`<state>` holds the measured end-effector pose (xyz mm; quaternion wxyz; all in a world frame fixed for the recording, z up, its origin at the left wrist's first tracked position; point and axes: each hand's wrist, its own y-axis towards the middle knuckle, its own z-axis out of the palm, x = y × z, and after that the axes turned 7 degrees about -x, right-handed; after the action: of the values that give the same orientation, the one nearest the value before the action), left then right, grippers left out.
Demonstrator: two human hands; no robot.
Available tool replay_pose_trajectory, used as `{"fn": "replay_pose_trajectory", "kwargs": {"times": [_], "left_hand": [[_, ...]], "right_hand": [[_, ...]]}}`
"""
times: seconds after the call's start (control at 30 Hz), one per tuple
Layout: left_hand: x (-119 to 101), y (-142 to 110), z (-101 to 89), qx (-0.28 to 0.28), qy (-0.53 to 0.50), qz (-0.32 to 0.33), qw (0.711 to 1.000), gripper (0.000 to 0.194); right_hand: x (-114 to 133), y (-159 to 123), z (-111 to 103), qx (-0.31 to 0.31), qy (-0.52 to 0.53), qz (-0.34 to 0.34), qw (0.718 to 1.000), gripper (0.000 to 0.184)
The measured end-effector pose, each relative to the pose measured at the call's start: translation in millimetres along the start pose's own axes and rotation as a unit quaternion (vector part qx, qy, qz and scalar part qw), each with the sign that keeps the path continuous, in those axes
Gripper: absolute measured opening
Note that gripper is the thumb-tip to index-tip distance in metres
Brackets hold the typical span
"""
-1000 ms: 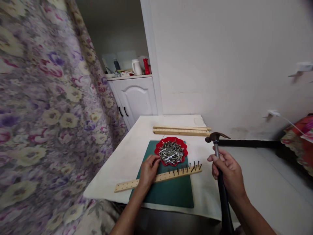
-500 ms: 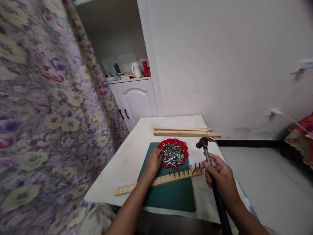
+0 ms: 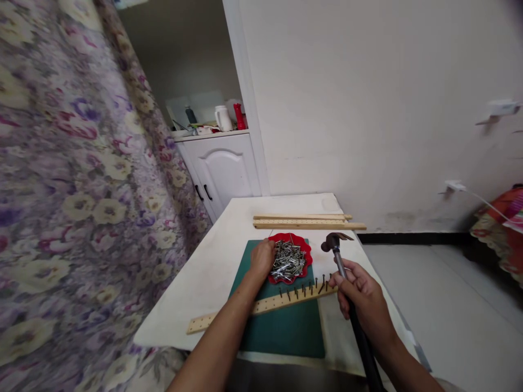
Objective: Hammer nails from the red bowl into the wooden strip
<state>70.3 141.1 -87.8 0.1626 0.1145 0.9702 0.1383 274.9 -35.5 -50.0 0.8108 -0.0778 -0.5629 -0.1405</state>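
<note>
My left hand (image 3: 262,258) rests over the left rim of a red scalloped dish (image 3: 307,251) heaped with loose silvery nails (image 3: 289,260). Its fingers are bent and closed; whatever is between them is hidden. My right hand (image 3: 359,291) is wrapped round a claw hammer (image 3: 337,256), gripping it near where the dark handle meets the metal shaft, head up. Below the dish lies a pale wooden strip (image 3: 267,305) with rows of small holes. Several dark nails (image 3: 304,290) stand in its right part, some leaning. My right fingers are close to the strip's right end.
A green mat (image 3: 281,332) lies under the strip and dish on the white-covered table (image 3: 183,294). More wooden strips (image 3: 302,222) lie at the back, overhanging the right edge. A floral curtain (image 3: 102,190) hangs left; a white cabinet (image 3: 226,169) and wall stand behind.
My left hand has shifted slightly forward and right, further over the dish's rim. My right hand still holds the hammer, its head tipped a little. The whole view has shifted slightly.
</note>
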Motion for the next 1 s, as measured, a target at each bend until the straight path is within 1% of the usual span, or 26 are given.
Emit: {"fn": "replay_pose_trajectory", "kwargs": {"times": [0.13,0.3,0.4,0.5,0.6,0.7,0.8,1.0], "left_hand": [[2,-2,3.7,-0.013,0.02,0.007,1.0,0.019],[6,-10,0.4,-0.029,0.021,0.012,0.999,0.023],[10,-14,-2.3,-0.021,0.008,0.031,0.999,0.021],[14,-14,-4.6,0.009,-0.015,0.058,0.998,0.017],[15,-9,-6.8,0.026,-0.023,0.07,0.997,0.018],[13,0,-7.0,0.015,-0.006,0.059,0.998,0.024],[9,9,-3.6,0.014,0.024,0.045,0.999,0.025],[4,24,5.6,0.05,0.079,0.042,0.995,0.022]], "right_hand": [[0,0,0,0.004,-0.002,-0.004,1.0,0.035],[-2,-1,-1,0.008,0.0,0.004,1.0,0.036],[-2,-2,0,0.009,0.001,0.002,1.0,0.036],[-1,-2,1,0.012,0.001,-0.002,1.0,0.035],[-1,-2,1,0.013,0.0,0.001,1.0,0.036],[-3,-1,0,0.015,0.001,0.006,1.0,0.036],[-4,0,0,0.017,-0.001,0.011,1.0,0.036],[-4,1,1,0.024,0.001,0.017,1.0,0.035]]}}
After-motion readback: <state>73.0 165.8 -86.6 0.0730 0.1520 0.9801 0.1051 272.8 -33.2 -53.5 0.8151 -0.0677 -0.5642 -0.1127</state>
